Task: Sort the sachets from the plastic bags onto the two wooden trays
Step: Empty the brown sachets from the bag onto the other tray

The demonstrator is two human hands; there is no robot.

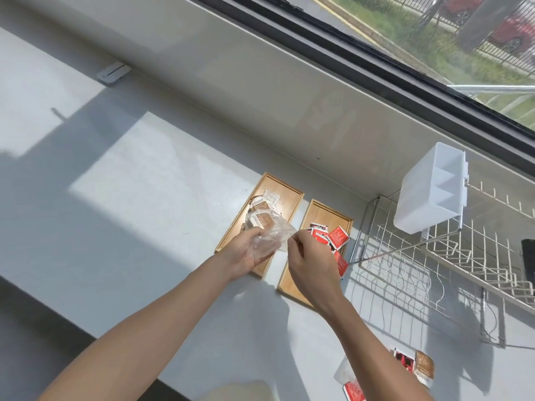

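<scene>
Two wooden trays lie side by side on the grey counter. The left tray (285, 198) holds several brown and white sachets (262, 208). The right tray (320, 211) holds several red sachets (335, 237). My left hand (246, 251) grips a crumpled clear plastic bag (270, 237) above the left tray's near end. My right hand (308, 260) pinches the bag's right edge with thumb and finger, over the right tray. A second plastic bag (411, 369) with red and brown sachets lies on the counter at the lower right.
A wire dish rack (440, 256) stands right of the trays, with a white plastic cutlery holder (431, 192) hooked on it. A dark object (528, 259) sits at the right edge. Behind runs a wall ledge and a window. A small grey fitting (113, 72) lies far left.
</scene>
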